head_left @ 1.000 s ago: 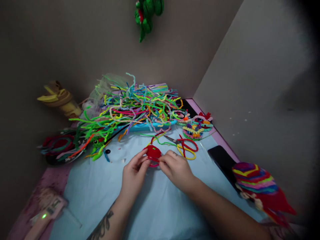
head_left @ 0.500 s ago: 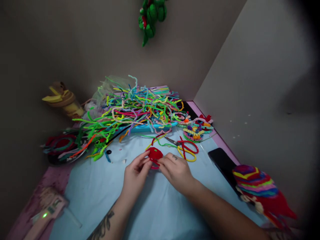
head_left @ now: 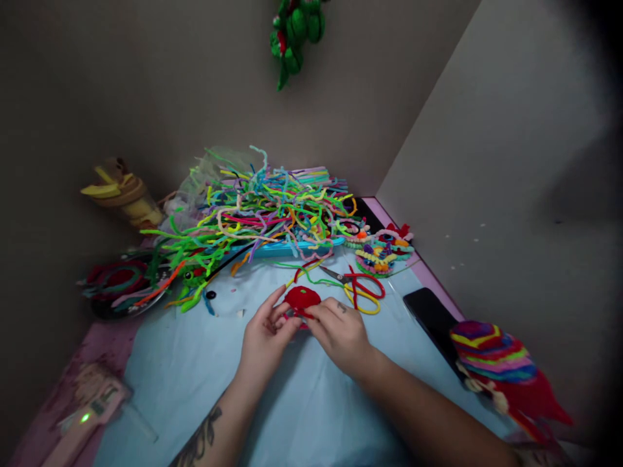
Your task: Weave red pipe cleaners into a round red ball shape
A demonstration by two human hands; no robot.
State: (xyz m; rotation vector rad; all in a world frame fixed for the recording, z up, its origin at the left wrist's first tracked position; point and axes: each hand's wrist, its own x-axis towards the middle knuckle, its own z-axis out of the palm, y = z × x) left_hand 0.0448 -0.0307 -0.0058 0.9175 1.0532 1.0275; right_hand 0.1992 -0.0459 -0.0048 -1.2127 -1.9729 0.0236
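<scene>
Both my hands meet over a small red pipe-cleaner disc [head_left: 302, 298] above the light blue table cover [head_left: 311, 402]. My left hand [head_left: 265, 337] pinches its lower left edge with thumb and fingers. From the right, my right hand [head_left: 341, 331] grips the disc with its fingers curled closed. A short red stem hangs under the disc between the fingers. Just beyond my right hand lie scissors [head_left: 357, 288] with red and yellow handles.
A big tangle of coloured pipe cleaners [head_left: 263, 211] fills the back of the table. Finished coiled pieces [head_left: 382, 250] sit at back right, a black phone [head_left: 431, 314] and a striped woven piece [head_left: 496, 363] at right, a dark tray [head_left: 117, 288] and glue gun [head_left: 85, 415] at left.
The red disc has tipped and shifted slightly right and up as my fingers turned it. My left fingers have slid further under its edge; both hands stay together.
</scene>
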